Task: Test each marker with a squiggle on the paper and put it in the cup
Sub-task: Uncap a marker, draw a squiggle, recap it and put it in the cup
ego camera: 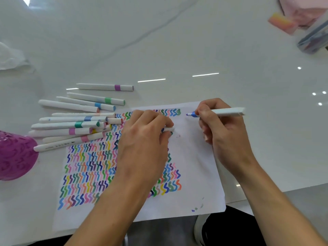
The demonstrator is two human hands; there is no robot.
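Right hand (225, 137) pinches a marker (221, 111), tip just left of the grip, over the paper (195, 174); left hand (143, 139) pinches a cap (168, 129); cup (16, 157) far left.

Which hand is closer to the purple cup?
Left. The left hand, pinching a white cap, is over the paper, to the right of the purple cup. The right hand, holding the blue marker, is farther right.
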